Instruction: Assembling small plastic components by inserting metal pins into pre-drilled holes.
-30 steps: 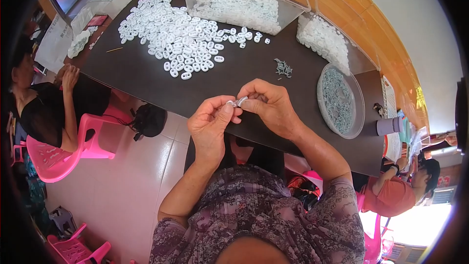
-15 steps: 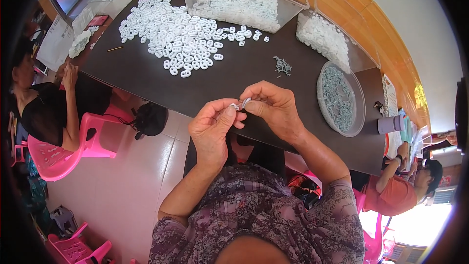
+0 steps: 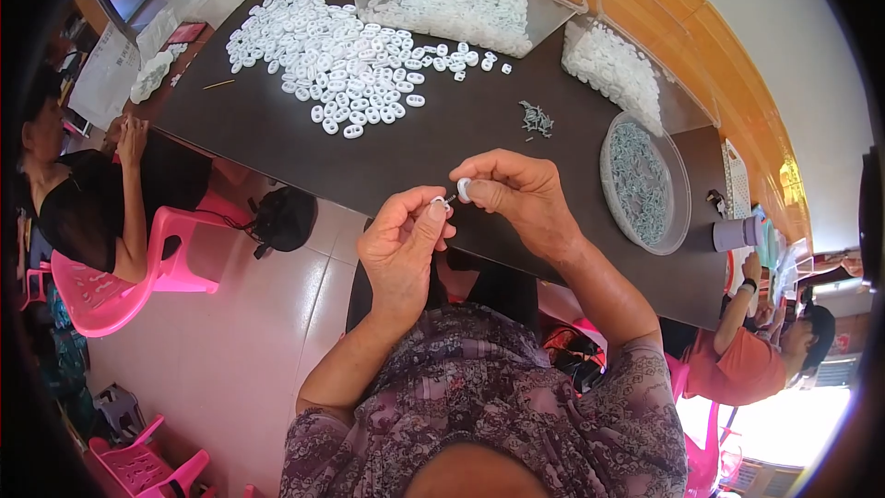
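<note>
I see a small white ring piece (image 3: 464, 189) pinched in the right hand (image 3: 516, 198), held just above the tabletop's (image 3: 277, 129) near edge. The left hand (image 3: 404, 244) pinches another small white piece (image 3: 441, 202) with a thin metal bit beside it, fingertips nearly touching the right's. Farther in, loose white rings (image 3: 332, 65) spread toward the far left corner, 1 clear tub (image 3: 461, 0) behind them. A round tray of grey parts (image 3: 643, 183) sits near the right edge.
</note>
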Action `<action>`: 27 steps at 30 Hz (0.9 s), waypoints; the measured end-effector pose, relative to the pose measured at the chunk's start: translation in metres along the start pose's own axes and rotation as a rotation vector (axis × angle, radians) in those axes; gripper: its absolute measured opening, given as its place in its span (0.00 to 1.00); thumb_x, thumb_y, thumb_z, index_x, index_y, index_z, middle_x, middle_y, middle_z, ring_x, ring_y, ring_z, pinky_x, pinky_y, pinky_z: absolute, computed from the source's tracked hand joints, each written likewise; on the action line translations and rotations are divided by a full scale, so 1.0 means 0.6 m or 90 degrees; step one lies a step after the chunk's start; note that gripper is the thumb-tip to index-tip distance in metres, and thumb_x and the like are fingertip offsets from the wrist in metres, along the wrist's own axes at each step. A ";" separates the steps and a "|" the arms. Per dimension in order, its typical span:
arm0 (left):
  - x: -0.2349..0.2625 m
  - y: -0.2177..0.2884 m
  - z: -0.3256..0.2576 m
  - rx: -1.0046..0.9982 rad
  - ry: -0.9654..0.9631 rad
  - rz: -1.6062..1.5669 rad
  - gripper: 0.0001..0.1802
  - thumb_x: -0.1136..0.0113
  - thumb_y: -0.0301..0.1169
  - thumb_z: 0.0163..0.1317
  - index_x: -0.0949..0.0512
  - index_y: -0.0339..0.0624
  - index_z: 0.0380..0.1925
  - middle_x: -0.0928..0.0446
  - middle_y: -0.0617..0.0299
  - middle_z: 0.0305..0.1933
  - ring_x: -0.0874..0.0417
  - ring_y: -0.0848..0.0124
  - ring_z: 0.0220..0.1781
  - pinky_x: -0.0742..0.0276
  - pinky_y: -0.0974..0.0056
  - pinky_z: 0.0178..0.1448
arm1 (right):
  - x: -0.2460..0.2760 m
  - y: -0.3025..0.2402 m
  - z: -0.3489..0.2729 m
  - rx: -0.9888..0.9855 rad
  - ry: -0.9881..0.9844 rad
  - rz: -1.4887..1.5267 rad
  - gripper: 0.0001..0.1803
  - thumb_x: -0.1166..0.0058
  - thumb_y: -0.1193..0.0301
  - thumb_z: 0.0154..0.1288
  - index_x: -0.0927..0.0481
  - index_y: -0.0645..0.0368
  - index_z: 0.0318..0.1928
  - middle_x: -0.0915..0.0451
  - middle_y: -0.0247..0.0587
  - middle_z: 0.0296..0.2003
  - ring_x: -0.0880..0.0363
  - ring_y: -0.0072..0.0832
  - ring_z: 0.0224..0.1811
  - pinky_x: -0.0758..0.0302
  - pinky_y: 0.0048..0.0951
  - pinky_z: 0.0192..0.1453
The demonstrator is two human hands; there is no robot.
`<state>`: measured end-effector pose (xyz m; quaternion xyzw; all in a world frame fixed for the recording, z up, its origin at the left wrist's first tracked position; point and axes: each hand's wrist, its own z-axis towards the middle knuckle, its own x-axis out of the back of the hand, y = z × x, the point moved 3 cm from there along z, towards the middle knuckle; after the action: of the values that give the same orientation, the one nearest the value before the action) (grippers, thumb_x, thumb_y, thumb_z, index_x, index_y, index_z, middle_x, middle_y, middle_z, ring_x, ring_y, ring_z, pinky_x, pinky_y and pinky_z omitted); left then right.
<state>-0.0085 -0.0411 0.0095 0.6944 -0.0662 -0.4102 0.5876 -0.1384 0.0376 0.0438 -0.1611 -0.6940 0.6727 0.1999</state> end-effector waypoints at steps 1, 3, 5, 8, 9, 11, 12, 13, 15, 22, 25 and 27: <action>0.001 0.000 -0.001 -0.011 0.007 -0.005 0.09 0.42 0.25 0.61 0.23 0.31 0.40 0.21 0.57 0.33 0.22 0.75 0.27 0.26 0.74 0.29 | -0.002 -0.001 0.000 -0.001 -0.002 0.000 0.07 0.44 0.77 0.60 0.21 0.63 0.40 0.20 0.31 0.32 0.26 0.14 0.33 0.30 0.16 0.36; 0.004 -0.002 -0.002 -0.022 0.016 -0.010 0.10 0.42 0.24 0.61 0.23 0.31 0.41 0.21 0.57 0.33 0.22 0.75 0.27 0.26 0.74 0.29 | -0.003 0.003 0.000 -0.070 0.008 0.078 0.08 0.43 0.76 0.60 0.20 0.64 0.40 0.20 0.33 0.32 0.25 0.14 0.32 0.31 0.16 0.35; 0.007 -0.005 -0.001 -0.042 0.008 0.028 0.10 0.42 0.24 0.61 0.24 0.30 0.42 0.22 0.57 0.33 0.22 0.75 0.28 0.26 0.74 0.29 | 0.000 0.008 0.002 -0.067 0.003 0.080 0.08 0.42 0.76 0.59 0.20 0.64 0.39 0.20 0.33 0.31 0.25 0.15 0.32 0.31 0.16 0.34; 0.006 -0.004 -0.001 -0.019 0.006 0.036 0.10 0.42 0.23 0.61 0.24 0.30 0.42 0.21 0.57 0.33 0.22 0.75 0.28 0.26 0.74 0.29 | 0.000 0.015 0.004 -0.059 0.012 0.091 0.08 0.42 0.75 0.59 0.20 0.65 0.39 0.19 0.34 0.31 0.25 0.15 0.31 0.31 0.16 0.34; 0.005 -0.004 -0.002 -0.018 0.006 0.036 0.10 0.42 0.23 0.61 0.24 0.30 0.42 0.21 0.57 0.33 0.22 0.75 0.28 0.26 0.74 0.29 | 0.000 0.017 0.004 -0.053 0.025 0.101 0.08 0.42 0.75 0.59 0.20 0.64 0.39 0.19 0.34 0.31 0.25 0.15 0.31 0.31 0.16 0.33; 0.004 -0.004 -0.002 0.005 0.010 0.026 0.10 0.43 0.22 0.61 0.24 0.30 0.42 0.21 0.57 0.33 0.22 0.76 0.28 0.26 0.74 0.29 | -0.002 0.016 0.005 -0.052 0.029 0.095 0.08 0.42 0.75 0.59 0.19 0.64 0.39 0.19 0.33 0.30 0.25 0.15 0.31 0.31 0.16 0.33; 0.004 -0.005 -0.002 0.006 0.010 0.026 0.10 0.43 0.22 0.61 0.24 0.30 0.42 0.21 0.57 0.33 0.22 0.76 0.28 0.26 0.74 0.29 | -0.003 0.016 0.005 -0.050 0.033 0.088 0.08 0.41 0.75 0.59 0.19 0.64 0.39 0.19 0.33 0.30 0.26 0.14 0.30 0.32 0.16 0.33; 0.004 -0.005 -0.002 0.005 0.009 0.026 0.10 0.43 0.22 0.61 0.24 0.30 0.42 0.21 0.57 0.33 0.22 0.76 0.28 0.26 0.74 0.29 | -0.003 0.016 0.005 -0.050 0.034 0.088 0.08 0.41 0.75 0.59 0.19 0.64 0.39 0.19 0.33 0.30 0.26 0.14 0.30 0.32 0.16 0.33; 0.004 -0.006 -0.001 0.005 0.009 0.025 0.09 0.43 0.22 0.61 0.24 0.30 0.42 0.21 0.57 0.33 0.22 0.76 0.28 0.26 0.74 0.29 | -0.005 0.017 0.005 -0.045 0.037 0.081 0.08 0.41 0.75 0.59 0.19 0.64 0.39 0.19 0.32 0.29 0.26 0.14 0.30 0.32 0.15 0.32; 0.005 -0.009 -0.002 0.021 0.017 0.043 0.09 0.43 0.22 0.61 0.24 0.30 0.42 0.21 0.58 0.33 0.22 0.77 0.28 0.26 0.75 0.30 | -0.011 0.014 0.004 -0.024 0.040 0.058 0.07 0.42 0.77 0.59 0.18 0.64 0.38 0.19 0.32 0.29 0.27 0.13 0.29 0.31 0.15 0.33; 0.005 -0.012 -0.001 0.015 0.018 0.053 0.10 0.43 0.22 0.61 0.24 0.30 0.42 0.22 0.59 0.33 0.22 0.77 0.29 0.26 0.76 0.30 | -0.014 0.017 0.003 -0.001 0.050 0.008 0.06 0.43 0.78 0.59 0.18 0.65 0.38 0.19 0.33 0.29 0.27 0.14 0.30 0.30 0.17 0.35; 0.006 -0.012 -0.002 0.006 0.020 0.060 0.10 0.43 0.22 0.61 0.24 0.30 0.42 0.22 0.59 0.33 0.22 0.77 0.29 0.26 0.76 0.31 | -0.018 0.013 0.002 0.041 0.061 -0.026 0.06 0.45 0.80 0.60 0.18 0.66 0.38 0.20 0.33 0.31 0.26 0.15 0.31 0.29 0.18 0.37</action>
<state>-0.0084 -0.0403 0.0017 0.6998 -0.0916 -0.3709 0.6036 -0.1301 0.0318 0.0351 -0.1721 -0.6650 0.6818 0.2515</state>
